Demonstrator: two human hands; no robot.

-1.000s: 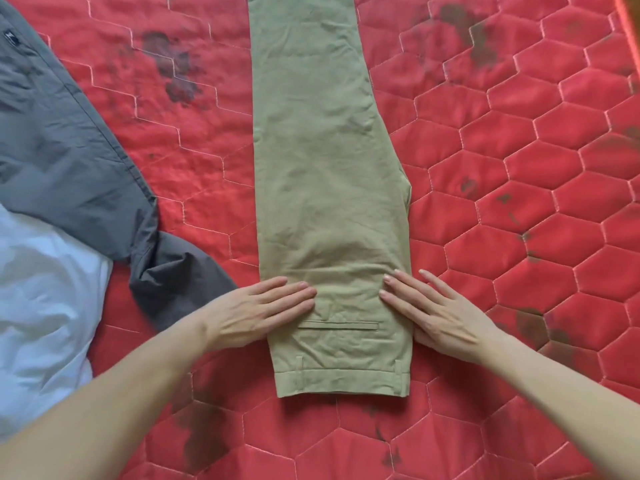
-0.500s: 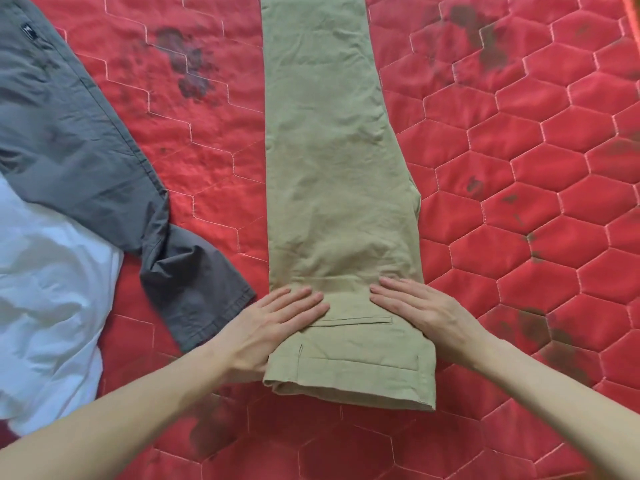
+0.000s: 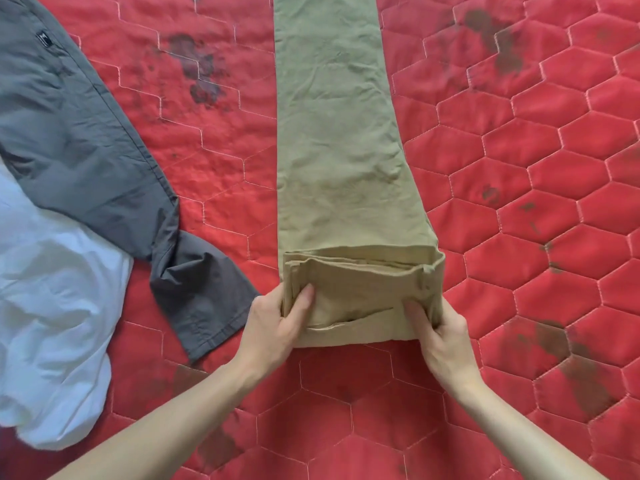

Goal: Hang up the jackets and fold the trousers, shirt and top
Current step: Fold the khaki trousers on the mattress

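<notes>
Both hands grip the turned-up waist end of the khaki trousers (image 3: 343,150): left hand (image 3: 273,327) and right hand (image 3: 440,330) each pinch a corner, thumbs on top. The trousers stretch away across a red quilted mat (image 3: 519,237) with dark stains. Left of the trousers lie a grey garment (image 3: 86,143) and a white one (image 3: 52,306).
</notes>
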